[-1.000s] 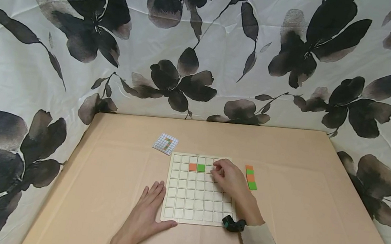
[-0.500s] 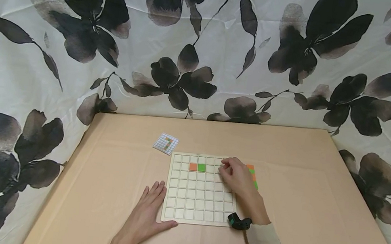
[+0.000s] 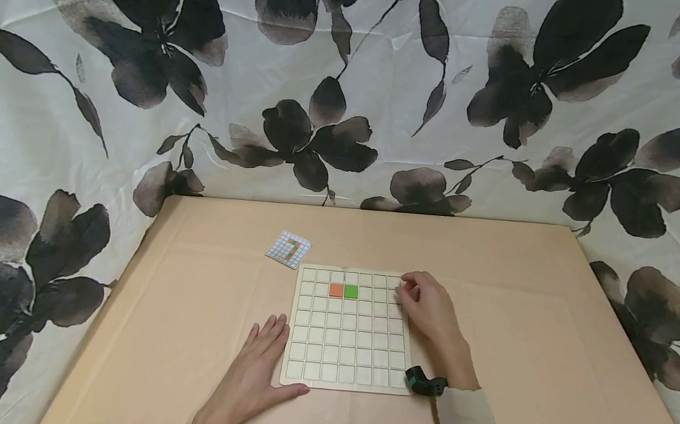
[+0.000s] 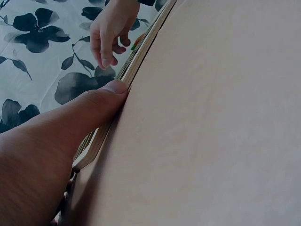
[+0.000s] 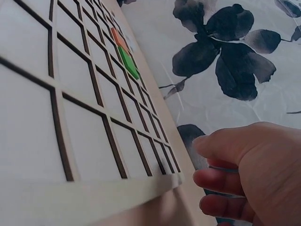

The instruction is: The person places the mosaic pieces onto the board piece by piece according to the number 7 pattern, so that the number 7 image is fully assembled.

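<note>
A pale square grid board (image 3: 350,339) lies on the table, with an orange tile (image 3: 336,290) and a green tile (image 3: 351,292) side by side in its second row from the back. My left hand (image 3: 253,371) rests at the board's near left corner, fingers straight along the left side and thumb (image 4: 110,92) on the front edge. Over the board's right edge is my right hand (image 3: 432,312), fingers loosely bent; in the right wrist view nothing shows between thumb and fingers (image 5: 218,181). It hides the column of orange and green tiles beside the board.
A small card (image 3: 288,249) printed with a coloured grid pattern lies behind the board's far left corner. The tan table (image 3: 510,275) ends at a white cloth (image 3: 414,129) with dark flowers. A black device (image 3: 424,382) sits on the right wrist.
My right hand has moved rightward from over the board to its right edge, covering the loose tile column that was visible before. The left hand and both placed tiles stay put.
</note>
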`<state>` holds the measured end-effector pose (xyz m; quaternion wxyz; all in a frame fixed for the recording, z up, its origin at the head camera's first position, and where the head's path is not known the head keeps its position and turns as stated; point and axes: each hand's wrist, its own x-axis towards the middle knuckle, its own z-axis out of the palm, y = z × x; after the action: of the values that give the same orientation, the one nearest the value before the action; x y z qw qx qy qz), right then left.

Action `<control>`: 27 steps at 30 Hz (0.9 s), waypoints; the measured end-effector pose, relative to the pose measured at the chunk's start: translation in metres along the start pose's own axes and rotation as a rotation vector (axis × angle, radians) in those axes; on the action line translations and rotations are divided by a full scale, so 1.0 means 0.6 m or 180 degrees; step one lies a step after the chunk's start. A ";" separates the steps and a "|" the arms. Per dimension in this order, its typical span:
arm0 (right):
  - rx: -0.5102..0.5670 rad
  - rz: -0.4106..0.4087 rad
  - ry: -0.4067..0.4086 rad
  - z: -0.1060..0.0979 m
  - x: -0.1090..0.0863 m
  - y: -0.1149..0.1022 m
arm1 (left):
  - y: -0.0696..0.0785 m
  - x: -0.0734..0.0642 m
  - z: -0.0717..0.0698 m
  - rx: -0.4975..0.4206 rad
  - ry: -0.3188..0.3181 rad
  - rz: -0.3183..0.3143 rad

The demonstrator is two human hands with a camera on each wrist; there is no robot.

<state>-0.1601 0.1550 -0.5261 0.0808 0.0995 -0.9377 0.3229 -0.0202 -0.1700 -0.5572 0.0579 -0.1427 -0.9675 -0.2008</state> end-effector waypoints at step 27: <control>0.0072 0.0357 0.0053 -0.025 -0.002 0.047 | 0.002 -0.002 0.002 0.0014 0.0012 -0.0032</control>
<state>-0.1643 0.1862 -0.5311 0.0692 0.0451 -0.9374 0.3383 -0.0190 -0.1687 -0.5580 0.0591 -0.1374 -0.9685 -0.1991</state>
